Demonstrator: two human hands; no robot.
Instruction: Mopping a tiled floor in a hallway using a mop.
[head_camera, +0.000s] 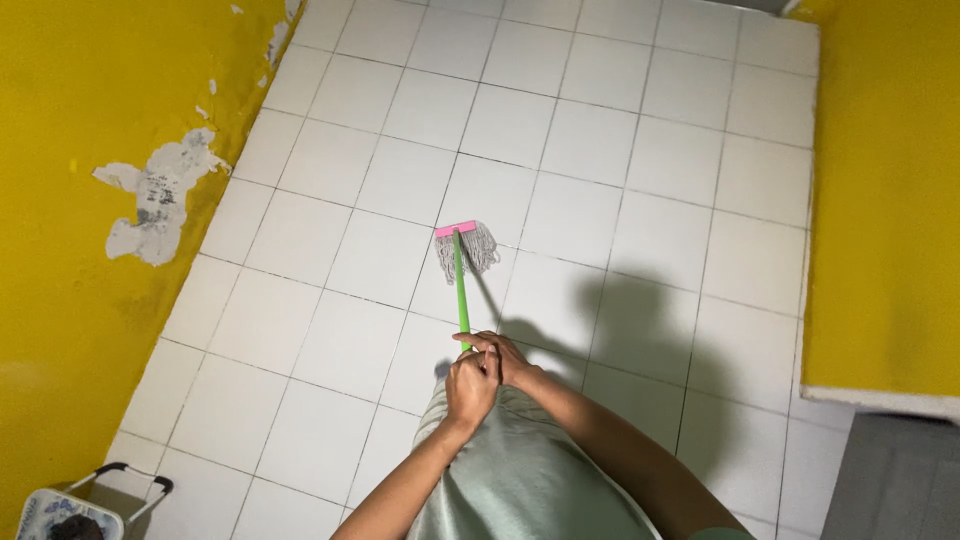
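Observation:
I hold a mop with a green handle (461, 290), a pink head bar (455, 229) and grey strings (474, 252) resting on the white tiled floor (560, 150). My left hand (470, 387) grips the near end of the handle. My right hand (503, 357) wraps the handle just above and beside it, the two hands touching. The mop head lies ahead of me, near the middle of the floor.
Yellow walls flank the floor, the left one (90, 300) with patches of peeled paint (160, 200), the right one (890, 200) ending at a ledge. A bucket with a black handle (75, 505) stands at the lower left corner. My shadow falls on the tiles to the right.

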